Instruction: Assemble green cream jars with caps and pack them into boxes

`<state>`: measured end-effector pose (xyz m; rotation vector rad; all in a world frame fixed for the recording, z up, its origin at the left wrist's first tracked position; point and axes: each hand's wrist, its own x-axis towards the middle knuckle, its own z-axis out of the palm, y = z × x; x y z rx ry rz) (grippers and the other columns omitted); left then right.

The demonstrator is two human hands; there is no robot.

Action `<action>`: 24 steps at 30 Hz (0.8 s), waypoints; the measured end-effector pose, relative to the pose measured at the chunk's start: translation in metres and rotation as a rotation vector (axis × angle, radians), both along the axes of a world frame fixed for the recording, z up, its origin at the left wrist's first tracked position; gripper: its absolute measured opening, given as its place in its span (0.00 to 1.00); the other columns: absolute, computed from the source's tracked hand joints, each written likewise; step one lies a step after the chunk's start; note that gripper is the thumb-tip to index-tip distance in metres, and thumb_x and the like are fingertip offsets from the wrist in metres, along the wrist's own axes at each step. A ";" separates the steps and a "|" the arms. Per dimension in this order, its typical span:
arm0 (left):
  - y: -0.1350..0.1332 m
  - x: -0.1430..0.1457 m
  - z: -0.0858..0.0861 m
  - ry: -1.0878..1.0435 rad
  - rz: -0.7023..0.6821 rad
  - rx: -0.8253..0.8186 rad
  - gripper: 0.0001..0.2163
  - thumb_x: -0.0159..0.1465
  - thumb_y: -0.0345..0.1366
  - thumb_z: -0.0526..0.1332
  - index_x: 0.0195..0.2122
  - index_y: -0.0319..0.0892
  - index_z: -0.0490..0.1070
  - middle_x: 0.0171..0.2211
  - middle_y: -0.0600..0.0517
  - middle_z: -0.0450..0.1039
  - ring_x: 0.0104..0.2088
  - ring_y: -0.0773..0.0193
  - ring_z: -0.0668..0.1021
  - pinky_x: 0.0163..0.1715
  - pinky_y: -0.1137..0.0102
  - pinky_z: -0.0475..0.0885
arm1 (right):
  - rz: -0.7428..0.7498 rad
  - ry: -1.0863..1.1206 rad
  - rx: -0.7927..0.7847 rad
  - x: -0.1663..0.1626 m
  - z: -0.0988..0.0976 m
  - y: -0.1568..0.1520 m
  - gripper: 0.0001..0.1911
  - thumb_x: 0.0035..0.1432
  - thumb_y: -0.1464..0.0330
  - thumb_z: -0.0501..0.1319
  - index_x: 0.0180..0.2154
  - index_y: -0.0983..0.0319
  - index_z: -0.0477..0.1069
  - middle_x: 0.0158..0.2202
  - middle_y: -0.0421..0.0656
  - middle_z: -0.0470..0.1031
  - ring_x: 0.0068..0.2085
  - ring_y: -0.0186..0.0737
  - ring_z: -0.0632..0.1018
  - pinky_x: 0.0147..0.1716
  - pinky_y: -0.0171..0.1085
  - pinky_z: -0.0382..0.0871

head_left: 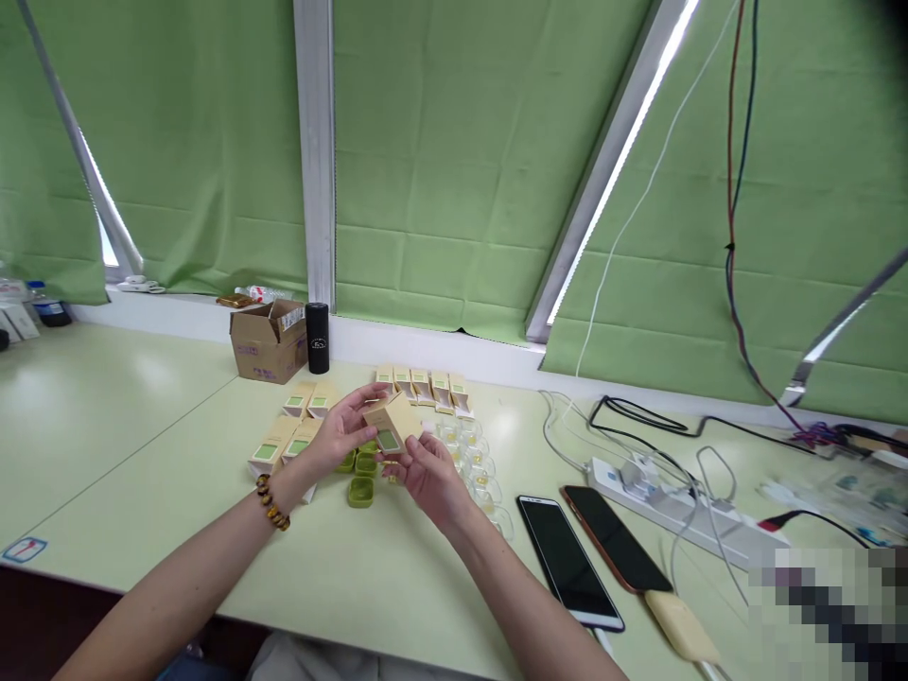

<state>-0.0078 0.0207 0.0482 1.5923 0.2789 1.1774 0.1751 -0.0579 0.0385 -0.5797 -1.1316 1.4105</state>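
Table (305,577) below; small carton (395,422) held between left hand (341,431) and right hand (435,480)

Lighting: bright, diffuse; white daylight slits beside slanted grey metal window frame (600,180) and light-green fabric blinds (489,170). Smooth pale-green counter (142,407): soft sheen, faint shadows. Cream cardboard box (395,418): fine print illegible. Wide-angle distortion, uprights splayed outward; upper right corner dark; lower right pixelated; clear plastic packets (844,497) indistinct.
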 end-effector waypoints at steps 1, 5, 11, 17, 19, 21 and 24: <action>0.001 0.002 -0.005 -0.001 0.031 0.018 0.34 0.63 0.45 0.74 0.69 0.46 0.66 0.65 0.38 0.69 0.64 0.46 0.75 0.62 0.57 0.75 | -0.047 -0.022 0.003 0.000 -0.004 0.002 0.31 0.56 0.47 0.73 0.52 0.59 0.72 0.47 0.48 0.82 0.41 0.50 0.86 0.36 0.44 0.82; 0.000 0.004 -0.022 0.031 0.205 0.066 0.29 0.67 0.46 0.71 0.66 0.48 0.65 0.64 0.41 0.68 0.67 0.49 0.71 0.66 0.55 0.70 | -0.293 -0.125 0.039 0.002 -0.026 0.010 0.36 0.53 0.51 0.75 0.56 0.56 0.66 0.49 0.47 0.80 0.38 0.46 0.86 0.30 0.40 0.82; -0.020 0.003 -0.034 0.153 0.270 0.099 0.25 0.72 0.47 0.64 0.67 0.48 0.65 0.64 0.40 0.69 0.64 0.47 0.72 0.64 0.53 0.69 | -0.583 -0.321 0.205 0.000 -0.040 0.007 0.31 0.56 0.65 0.70 0.58 0.53 0.62 0.54 0.48 0.76 0.40 0.42 0.84 0.29 0.37 0.81; -0.024 0.013 -0.042 0.100 0.193 0.056 0.27 0.72 0.50 0.65 0.68 0.49 0.63 0.65 0.40 0.68 0.64 0.47 0.74 0.61 0.55 0.73 | -0.746 -0.553 0.453 -0.001 -0.044 -0.002 0.24 0.60 0.73 0.62 0.57 0.54 0.66 0.60 0.51 0.65 0.51 0.46 0.78 0.43 0.45 0.82; -0.025 0.015 -0.043 0.090 0.202 0.037 0.27 0.71 0.50 0.66 0.67 0.49 0.63 0.65 0.40 0.68 0.64 0.47 0.74 0.61 0.55 0.73 | -0.760 -0.598 0.524 0.000 -0.044 -0.003 0.25 0.59 0.74 0.62 0.57 0.54 0.67 0.60 0.52 0.64 0.58 0.50 0.75 0.49 0.48 0.81; -0.026 0.015 -0.042 0.094 0.241 0.058 0.28 0.70 0.49 0.67 0.67 0.48 0.62 0.66 0.39 0.67 0.64 0.47 0.74 0.61 0.54 0.73 | -0.740 -0.613 0.553 0.001 -0.044 -0.005 0.27 0.59 0.72 0.64 0.59 0.54 0.66 0.61 0.53 0.64 0.64 0.53 0.71 0.54 0.50 0.79; -0.028 0.011 -0.041 0.132 0.314 0.158 0.27 0.70 0.45 0.67 0.67 0.48 0.63 0.66 0.40 0.67 0.65 0.46 0.72 0.63 0.53 0.71 | -0.677 -0.611 0.563 0.002 -0.044 -0.007 0.33 0.58 0.68 0.68 0.63 0.54 0.62 0.64 0.53 0.65 0.66 0.56 0.71 0.59 0.53 0.76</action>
